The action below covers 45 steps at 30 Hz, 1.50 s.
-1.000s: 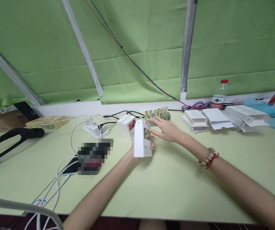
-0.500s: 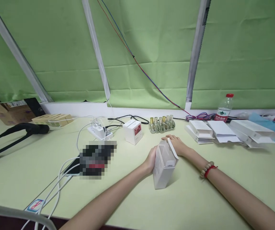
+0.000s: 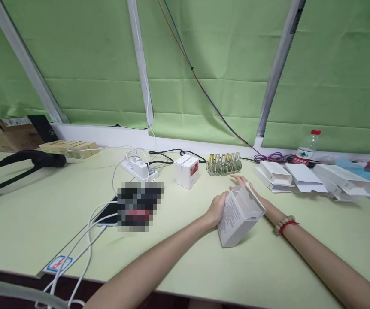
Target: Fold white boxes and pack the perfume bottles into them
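Observation:
My left hand is closed around the left side of a white carton box. The box tilts to the right just over the table, its top flaps standing up and small print covering its left face. Behind it, my right hand reaches out with its fingers stretched, partly hidden by the flaps. Just beyond those fingertips stands a row of small glass perfume bottles with gold and silver caps. To their left sits another white box with a red picture on its side.
Several flat white cartons lie at the right in front of a red-capped water bottle. A power strip with cables is at the back. Farther left are yellow boxes, a brown cardboard box and a black curved object.
The carton has tipped further to the right in my left hand, turning its printed side into view. My right hand's fingers have straightened out. The whole view has shifted slightly.

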Each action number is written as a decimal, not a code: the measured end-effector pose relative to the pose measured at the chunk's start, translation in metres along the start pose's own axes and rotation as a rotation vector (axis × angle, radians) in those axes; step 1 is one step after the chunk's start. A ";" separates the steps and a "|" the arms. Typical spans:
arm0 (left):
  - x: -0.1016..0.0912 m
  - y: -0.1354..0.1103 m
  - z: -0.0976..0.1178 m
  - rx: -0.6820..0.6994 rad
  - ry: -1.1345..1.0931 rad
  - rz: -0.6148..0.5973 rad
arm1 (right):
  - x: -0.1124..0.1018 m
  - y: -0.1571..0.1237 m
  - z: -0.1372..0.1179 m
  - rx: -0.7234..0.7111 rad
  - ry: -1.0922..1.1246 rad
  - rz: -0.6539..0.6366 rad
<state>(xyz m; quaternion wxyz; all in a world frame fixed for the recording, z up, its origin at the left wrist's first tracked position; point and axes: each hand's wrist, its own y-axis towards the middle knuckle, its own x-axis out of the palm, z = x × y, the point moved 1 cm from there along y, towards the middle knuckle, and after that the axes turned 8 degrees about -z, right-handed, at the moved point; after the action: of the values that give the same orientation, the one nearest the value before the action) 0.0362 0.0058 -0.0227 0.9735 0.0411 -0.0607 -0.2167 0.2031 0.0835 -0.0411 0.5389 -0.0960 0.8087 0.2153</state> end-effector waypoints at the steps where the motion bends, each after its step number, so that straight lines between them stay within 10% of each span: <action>1: 0.000 0.000 -0.001 -0.005 0.007 0.000 | 0.001 0.001 0.001 0.024 0.003 0.018; 19: -0.004 -0.002 -0.003 -0.034 -0.040 -0.006 | -0.003 0.056 -0.025 0.409 0.064 0.193; 27: -0.001 -0.008 0.006 -0.031 -0.039 0.074 | -0.005 0.065 -0.032 0.345 0.008 0.288; 36: 0.001 -0.012 0.014 -0.081 -0.039 0.104 | 0.005 0.086 -0.039 -0.125 -0.267 0.574; 45: 0.007 -0.015 0.025 -0.118 -0.072 0.053 | -0.015 0.096 -0.042 -0.090 -0.086 0.612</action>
<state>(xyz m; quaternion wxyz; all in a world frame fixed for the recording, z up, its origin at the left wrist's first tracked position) 0.0327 -0.0124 0.0015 0.9767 -0.0259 -0.0840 -0.1956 0.1366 0.1484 0.0098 0.4780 0.1375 0.7662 0.4069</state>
